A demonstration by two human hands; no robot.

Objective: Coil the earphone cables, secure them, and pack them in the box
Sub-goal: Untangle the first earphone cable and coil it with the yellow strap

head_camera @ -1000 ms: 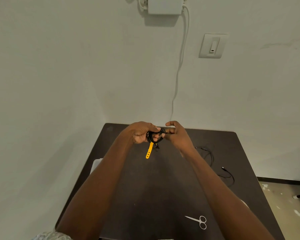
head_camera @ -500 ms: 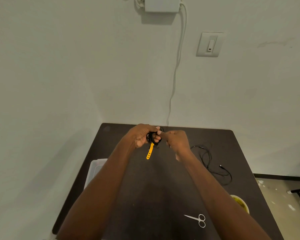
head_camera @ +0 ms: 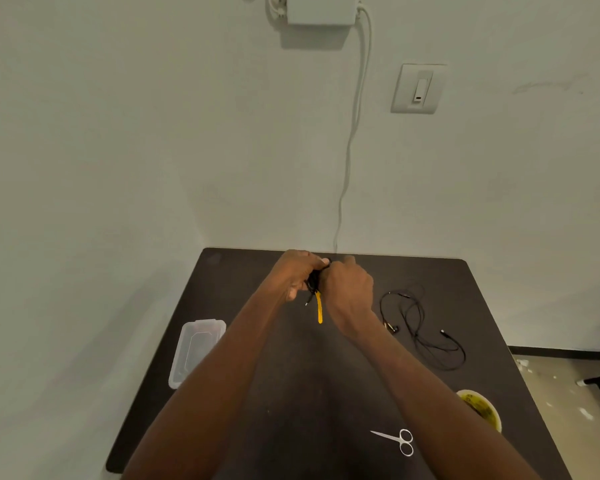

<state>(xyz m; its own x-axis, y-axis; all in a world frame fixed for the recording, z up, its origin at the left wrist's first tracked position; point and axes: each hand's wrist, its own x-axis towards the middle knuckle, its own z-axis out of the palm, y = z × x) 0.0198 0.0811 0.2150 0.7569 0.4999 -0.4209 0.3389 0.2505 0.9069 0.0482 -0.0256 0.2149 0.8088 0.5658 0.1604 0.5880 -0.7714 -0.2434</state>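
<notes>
Both the left hand [head_camera: 297,273] and right hand [head_camera: 347,289] seem to pinch the coil [head_camera: 313,284]; a slack grip could unwind it before the tie [head_camera: 319,310] hanging below cinches.

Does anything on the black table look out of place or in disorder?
Only the second black earphone cable, lying loose and tangled right of the hands. The clear plastic box, small silver scissors and yellow-green bowl look undisturbed.

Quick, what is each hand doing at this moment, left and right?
Left hand: grips the coiled black earphone cable.
Right hand: fingers curled at the same coil; the exact grip is hidden.
</notes>
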